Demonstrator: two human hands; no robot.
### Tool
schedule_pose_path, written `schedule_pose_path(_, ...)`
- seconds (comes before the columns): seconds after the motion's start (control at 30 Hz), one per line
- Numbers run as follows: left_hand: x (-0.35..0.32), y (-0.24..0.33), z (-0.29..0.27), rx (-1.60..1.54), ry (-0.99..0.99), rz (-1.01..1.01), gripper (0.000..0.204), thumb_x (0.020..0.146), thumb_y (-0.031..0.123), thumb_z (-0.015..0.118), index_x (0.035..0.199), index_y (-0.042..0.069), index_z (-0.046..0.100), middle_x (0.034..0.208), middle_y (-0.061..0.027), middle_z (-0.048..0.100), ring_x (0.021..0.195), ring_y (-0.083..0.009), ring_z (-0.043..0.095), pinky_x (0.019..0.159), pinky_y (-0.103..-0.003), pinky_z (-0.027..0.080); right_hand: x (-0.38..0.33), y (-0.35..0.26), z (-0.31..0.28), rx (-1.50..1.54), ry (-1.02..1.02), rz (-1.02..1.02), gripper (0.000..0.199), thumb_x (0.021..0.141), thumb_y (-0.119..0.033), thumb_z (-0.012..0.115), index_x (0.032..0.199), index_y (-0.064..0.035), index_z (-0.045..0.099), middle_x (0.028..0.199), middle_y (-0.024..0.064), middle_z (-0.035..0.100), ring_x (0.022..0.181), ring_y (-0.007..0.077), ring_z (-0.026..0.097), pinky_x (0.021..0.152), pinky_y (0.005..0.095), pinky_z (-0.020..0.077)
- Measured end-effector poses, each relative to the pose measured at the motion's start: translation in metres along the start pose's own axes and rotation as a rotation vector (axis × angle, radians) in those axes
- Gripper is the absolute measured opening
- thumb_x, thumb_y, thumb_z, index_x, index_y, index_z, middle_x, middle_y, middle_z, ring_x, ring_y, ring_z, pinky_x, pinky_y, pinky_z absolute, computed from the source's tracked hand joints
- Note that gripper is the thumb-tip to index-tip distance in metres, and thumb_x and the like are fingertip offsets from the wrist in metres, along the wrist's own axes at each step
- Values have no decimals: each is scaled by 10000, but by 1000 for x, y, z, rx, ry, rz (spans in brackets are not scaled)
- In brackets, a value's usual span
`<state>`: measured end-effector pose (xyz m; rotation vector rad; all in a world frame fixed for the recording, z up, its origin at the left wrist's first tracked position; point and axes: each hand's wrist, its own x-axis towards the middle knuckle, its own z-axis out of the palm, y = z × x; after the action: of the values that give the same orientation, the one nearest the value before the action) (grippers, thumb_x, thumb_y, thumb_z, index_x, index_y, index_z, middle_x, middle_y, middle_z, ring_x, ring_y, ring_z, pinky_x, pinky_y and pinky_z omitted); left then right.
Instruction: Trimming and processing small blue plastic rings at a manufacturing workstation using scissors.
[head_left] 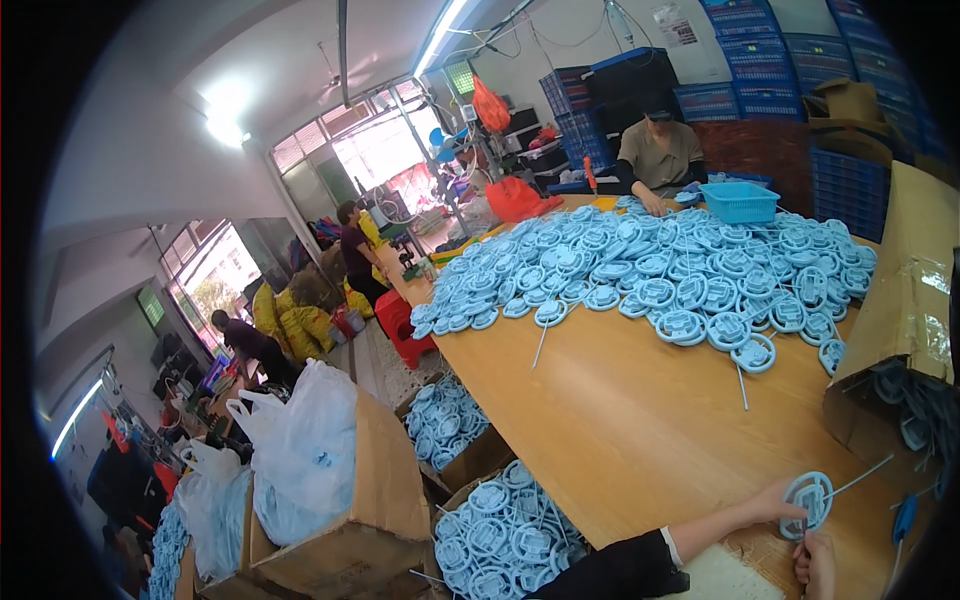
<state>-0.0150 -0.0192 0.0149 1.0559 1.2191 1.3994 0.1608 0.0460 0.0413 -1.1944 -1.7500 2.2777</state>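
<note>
At the lower right, my left hand grips the edge of a light-blue round plastic piece, a ring with a moulded centre. A thin pale rod sticks out from it toward the upper right. Just below the piece is my right hand, its fingers curled closed close to the ring's lower edge. What those fingers hold, if anything, I cannot make out. To the right of my hands, a blue-handled tool with a pale cord stands or hangs near the table edge.
A big heap of similar blue pieces covers the table's far part. An open carton stands on the right; boxes of pieces sit below the left edge. Across the table a person works beside a blue basket.
</note>
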Motion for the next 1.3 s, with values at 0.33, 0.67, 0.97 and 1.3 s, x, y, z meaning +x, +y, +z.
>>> schedule_pose_path(0.33,-2,7,3,-36,-1,8,549,655,104,649,1136,21,396,1003,-70,521,903,-130,483,778,-258,402,-2,-1,-1,12,3,-14,287,814,-367,454,649,-132,459,404,-86,297,297,17,198,284,170,91)
schedule_pose_path(0.67,0,-3,1,-13,22,39,560,642,121,663,1128,19,403,996,-76,525,904,-135,485,783,-261,399,-6,-5,4,-2,27,50,284,818,-359,448,644,-135,458,397,-93,287,294,17,192,283,176,93)
schedule_pose_path(0.97,-1,4,2,-40,23,20,538,637,108,663,1107,18,417,983,-74,527,888,-134,489,776,-260,403,-6,-5,5,6,38,0,275,821,-339,446,640,-132,455,395,-82,297,284,20,200,272,175,93)
schedule_pose_path(1.3,-2,11,4,-48,46,-20,511,619,70,648,1076,12,426,946,-69,538,869,-130,499,773,-263,406,-5,-7,5,24,30,4,264,820,-329,448,645,-132,460,397,-85,296,285,19,202,275,172,96)
